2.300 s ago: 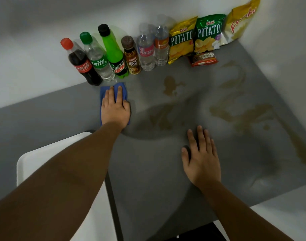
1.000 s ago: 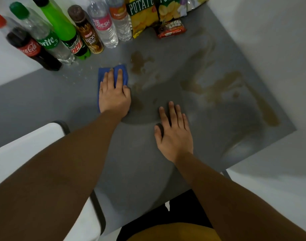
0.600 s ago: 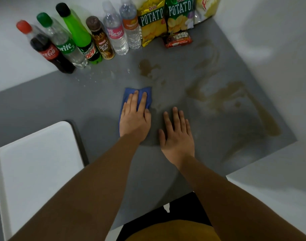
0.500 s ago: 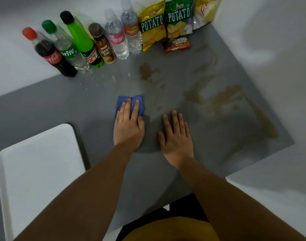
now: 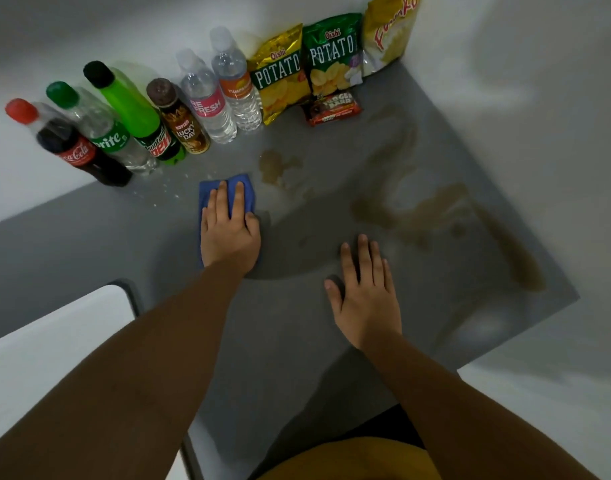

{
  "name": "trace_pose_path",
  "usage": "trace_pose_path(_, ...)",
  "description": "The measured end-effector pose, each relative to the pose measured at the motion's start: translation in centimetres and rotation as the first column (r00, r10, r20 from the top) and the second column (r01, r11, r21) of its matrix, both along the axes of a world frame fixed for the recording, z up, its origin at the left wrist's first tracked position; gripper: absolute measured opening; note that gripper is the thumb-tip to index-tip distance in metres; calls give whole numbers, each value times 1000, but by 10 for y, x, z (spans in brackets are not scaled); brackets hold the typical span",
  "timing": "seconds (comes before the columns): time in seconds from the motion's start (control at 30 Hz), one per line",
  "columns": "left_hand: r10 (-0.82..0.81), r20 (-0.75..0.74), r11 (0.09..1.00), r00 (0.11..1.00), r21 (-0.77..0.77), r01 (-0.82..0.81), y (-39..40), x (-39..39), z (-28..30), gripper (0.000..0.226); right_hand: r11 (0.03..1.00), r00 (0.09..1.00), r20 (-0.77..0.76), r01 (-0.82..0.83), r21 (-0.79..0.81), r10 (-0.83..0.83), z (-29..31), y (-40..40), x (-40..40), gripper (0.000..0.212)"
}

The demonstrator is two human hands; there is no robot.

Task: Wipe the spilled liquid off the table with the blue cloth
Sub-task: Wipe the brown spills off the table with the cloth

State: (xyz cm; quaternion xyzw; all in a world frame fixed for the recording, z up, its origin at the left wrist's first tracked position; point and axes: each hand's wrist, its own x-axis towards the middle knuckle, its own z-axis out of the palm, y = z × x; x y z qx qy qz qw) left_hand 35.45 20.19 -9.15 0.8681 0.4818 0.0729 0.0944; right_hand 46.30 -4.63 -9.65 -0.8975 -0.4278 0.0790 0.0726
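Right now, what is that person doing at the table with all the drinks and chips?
Someone is cleaning up a spill. The left hand presses a blue cloth flat on the grey table, near a row of bottles by the wall. The right hand rests open on the table and holds nothing. Brown liquid is smeared over the table's right side, and a smaller patch sits just right of the cloth, so plenty is left to wipe.

Both arms bare to the frame edge, no sleeves showing. Left hand & right hand: no rings, watch, gloves or bands visible. Nails short, unpainted. Mustard-yellow garment at bottom edge, w/ dark fabric just above it.
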Motion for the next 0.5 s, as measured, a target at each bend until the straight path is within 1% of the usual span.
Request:
trace_pose_path(0.13,-50,8,999,999,3,50,18,40,2,59,1000,1000,3,1,-16,-1,-1,1,2,70)
trace_pose_path(0.27,-81,-13,996,997,-33,80,23,75,1,61,1000,1000,15,13,7,-13,-3,2,1,70)
trace_pose_path(0.37,-93,-44,995,995,-34,92,18,82,1,62,999,999,29,13,29,-14,-5,0,0,69)
trace_pose_path(0.5,-181,-58,983,982,-38,179,-6,77,5,62,1000,999,34,7,29,-8,-7,0,1,69)
